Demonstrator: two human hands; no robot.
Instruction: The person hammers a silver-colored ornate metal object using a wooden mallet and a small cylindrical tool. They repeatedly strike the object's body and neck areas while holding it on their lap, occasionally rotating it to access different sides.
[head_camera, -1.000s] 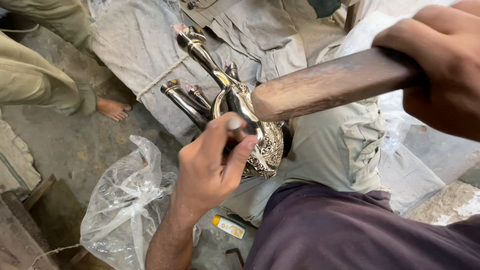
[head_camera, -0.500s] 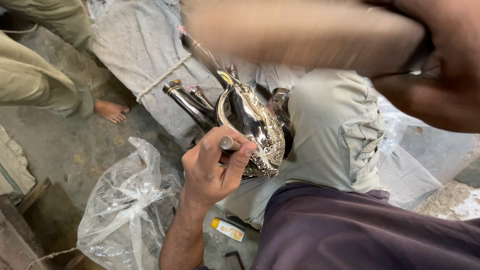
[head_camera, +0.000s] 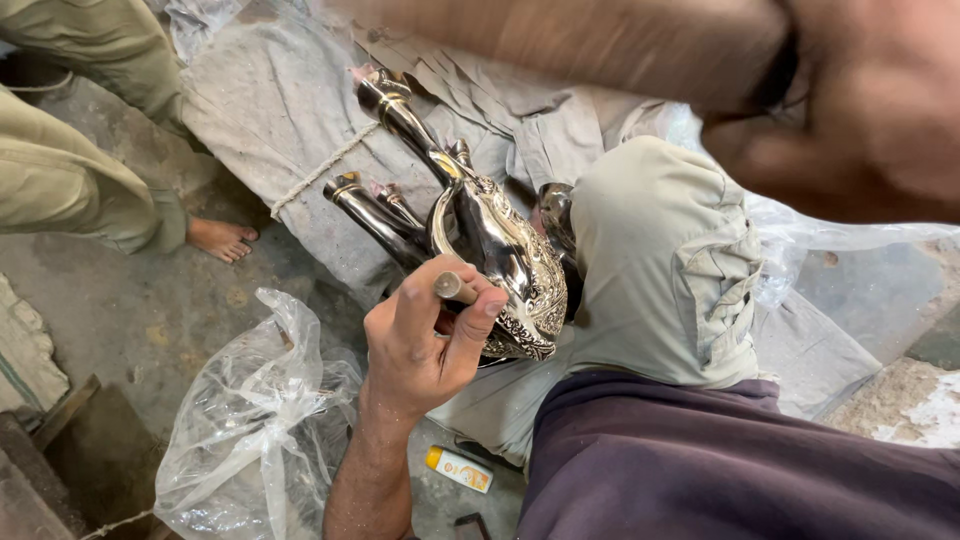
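**Punch held to a silver figure, mallet raised**

A clear plastic bag (head_camera: 250, 440) lies crumpled on the floor at lower left, its mouth loose; what it holds cannot be made out through the folds. A second sheet of clear plastic (head_camera: 800, 250) shows at right, beside the raised knee (head_camera: 665, 260), and its contents are hidden too. A small yellow tube (head_camera: 459, 469) with a white cap lies on the ground just below the left forearm.

The left hand (head_camera: 425, 335) is curled around a short metal punch (head_camera: 447, 285), thumb and fingers pinching its shaft, the round top end standing free above the fist. The hand rests against a shiny silver figure (head_camera: 495, 255), an ornate, embossed piece with long legs (head_camera: 375, 215) sticking up and to the left. The figure lies tilted across the person's lap, braced against the knee in grey-green cloth.

The right hand (head_camera: 860, 110) is high in the upper right, blurred, closed on a wooden mallet (head_camera: 560, 40) that stretches across the top of the view. The blur hides how the fingers lie on it.

Under the figure is a grey cloth bundle (head_camera: 270, 110) tied with a cord (head_camera: 325, 165). The floor (head_camera: 130, 320) is bare, stained concrete. At upper left another person sits in olive clothes (head_camera: 70, 170), one bare foot (head_camera: 222, 238) on the ground near the bundle. A rough stone slab (head_camera: 905, 405) sits at lower right, and dark timber (head_camera: 50, 450) lies at the lower left corner.
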